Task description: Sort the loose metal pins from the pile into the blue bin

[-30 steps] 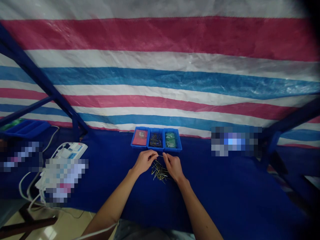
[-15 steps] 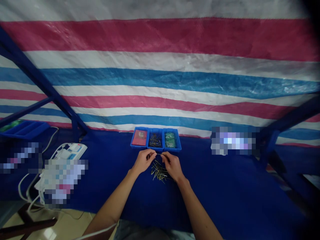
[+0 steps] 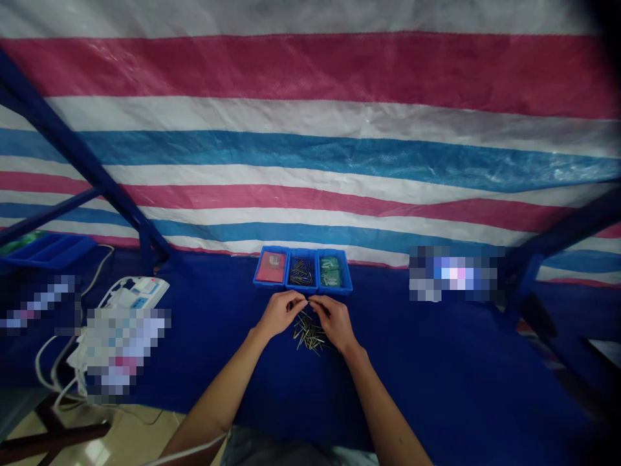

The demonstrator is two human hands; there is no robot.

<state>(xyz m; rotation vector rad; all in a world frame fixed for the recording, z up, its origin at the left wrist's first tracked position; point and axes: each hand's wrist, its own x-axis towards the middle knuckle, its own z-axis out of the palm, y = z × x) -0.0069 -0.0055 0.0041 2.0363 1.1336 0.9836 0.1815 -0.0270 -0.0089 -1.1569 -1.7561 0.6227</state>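
Blue bins [image 3: 334,290] are holding pink material [image 3: 268,272], dark pins [image 3: 302,272], green packets [image 3: 332,273]; left hand [image 3: 281,313] and right hand [image 3: 336,320] are pinching a half-hidden pin [image 3: 307,301] near slender brassy pins [image 3: 309,334].

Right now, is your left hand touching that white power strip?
Apart: the head view shows blue tabletop between the left hand and the white power strip.
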